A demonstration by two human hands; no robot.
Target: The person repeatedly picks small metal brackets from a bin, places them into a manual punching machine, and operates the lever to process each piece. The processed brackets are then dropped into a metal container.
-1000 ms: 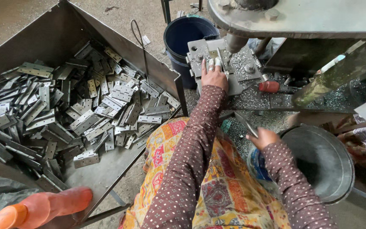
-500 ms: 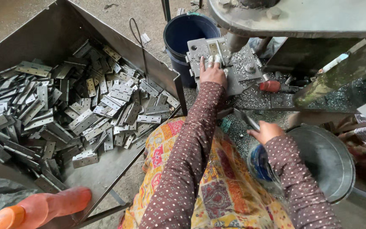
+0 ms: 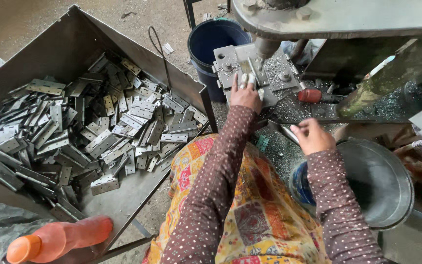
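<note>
Metal strip (image 3: 283, 131) pinched in right hand (image 3: 312, 136); left hand (image 3: 245, 93) lies open on the press fixture (image 3: 250, 68) edge.

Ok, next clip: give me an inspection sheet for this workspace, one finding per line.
Surface: press bed littered with metal shavings.
Job's things: metal fixture plate under left hand; thin metal piece in right hand.
Clutter: red-handled tool; orange bottle.
Hands: left rests on fixture; right shut on metal piece.
Cables: dark wire loop on tray edge.
Surroundings: tray of hinge plates; blue bucket; metal basin.
</note>
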